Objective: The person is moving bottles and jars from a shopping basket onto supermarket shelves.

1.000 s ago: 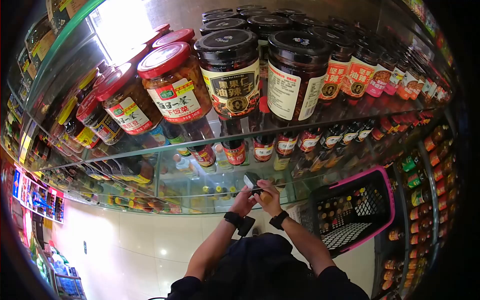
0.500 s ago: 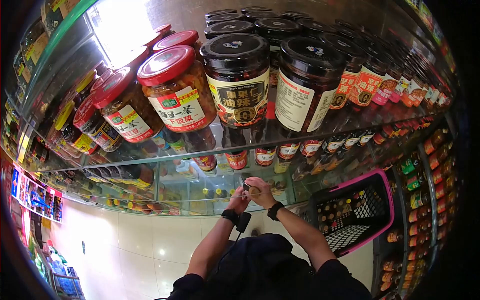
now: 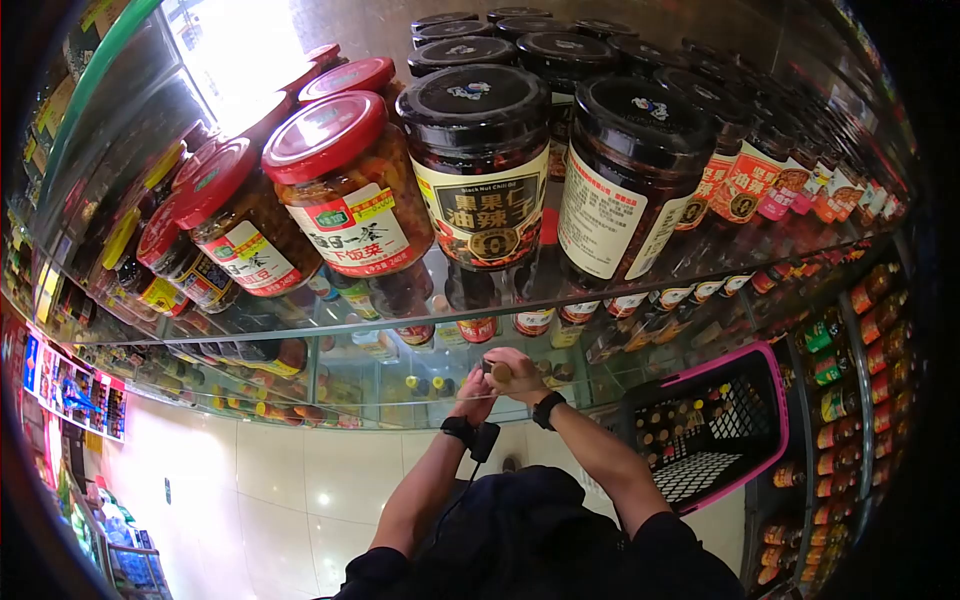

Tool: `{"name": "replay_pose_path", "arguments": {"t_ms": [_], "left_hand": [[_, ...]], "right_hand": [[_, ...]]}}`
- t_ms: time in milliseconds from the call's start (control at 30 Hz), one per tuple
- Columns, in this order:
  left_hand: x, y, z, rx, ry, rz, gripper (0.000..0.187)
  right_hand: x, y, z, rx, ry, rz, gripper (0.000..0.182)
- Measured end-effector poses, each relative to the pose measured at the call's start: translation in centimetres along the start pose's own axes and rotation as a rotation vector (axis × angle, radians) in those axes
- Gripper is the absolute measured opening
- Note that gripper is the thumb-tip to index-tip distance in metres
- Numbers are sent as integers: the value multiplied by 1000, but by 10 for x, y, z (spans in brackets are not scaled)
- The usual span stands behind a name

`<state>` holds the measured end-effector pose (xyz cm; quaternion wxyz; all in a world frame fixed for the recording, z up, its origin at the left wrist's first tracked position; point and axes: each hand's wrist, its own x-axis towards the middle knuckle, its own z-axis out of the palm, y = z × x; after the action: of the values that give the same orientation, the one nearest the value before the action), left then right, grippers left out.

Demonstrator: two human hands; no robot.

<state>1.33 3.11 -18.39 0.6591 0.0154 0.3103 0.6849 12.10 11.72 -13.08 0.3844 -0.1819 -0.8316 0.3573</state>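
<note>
The head view takes in a tiered glass shelf (image 3: 250, 335) that spans the scene from left to right above a pale, glossy tiled floor (image 3: 270, 490). At the far right, rows of bottles (image 3: 832, 399) with orange and green labels stand close together. The person's dark clothing (image 3: 520, 530) fills the bottom middle. Just left of those rows sits a black basket (image 3: 786, 420) with a pink rim and mesh sides, holding many small round-capped things.

On the top tier, a black-lidded jar (image 3: 485, 215) reading "Black Nut Chili Oil" stands upright between a red-lidded jar (image 3: 350, 235) and a second black-lidded jar (image 3: 635, 200) whose panel of small print faces out; more jars stand behind.

Below that tier, near the lower glass edge, the two hands meet. The right hand (image 3: 522, 374) is curled around a small item (image 3: 501, 373) with a round brown end. The left hand (image 3: 474, 394) is right beside it, fingers raised towards it; whether they grip it, I cannot tell. A black band (image 3: 547, 409) circles the right wrist, and another (image 3: 459, 430) the left.
</note>
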Motion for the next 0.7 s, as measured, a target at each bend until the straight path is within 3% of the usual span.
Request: {"name": "replay_pose_path", "arguments": {"t_ms": [233, 300, 367, 500, 567, 600, 633, 700], "left_hand": [[-12, 7, 18, 33, 72, 43, 23], [-9, 12, 17, 96, -43, 55, 27], [-6, 14, 11, 93, -27, 17, 31], [-7, 24, 14, 198, 147, -6, 35], [-7, 32, 25, 430, 308, 96, 48], [-8, 30, 22, 524, 183, 186, 51], [-5, 31, 20, 526, 184, 184, 51], [2, 34, 17, 525, 72, 138, 58]], "right_hand": [[8, 2, 4, 16, -32, 53, 33], [17, 5, 2, 11, -21, 37, 32], [22, 5, 3, 5, -7, 34, 30], [33, 9, 4, -8, -43, 101, 31], [42, 13, 5, -64, -14, 122, 32], [46, 18, 7, -107, -9, 87, 43], [47, 21, 8, -105, -7, 88, 43], [46, 26, 11, 29, 56, 274, 57]]}}
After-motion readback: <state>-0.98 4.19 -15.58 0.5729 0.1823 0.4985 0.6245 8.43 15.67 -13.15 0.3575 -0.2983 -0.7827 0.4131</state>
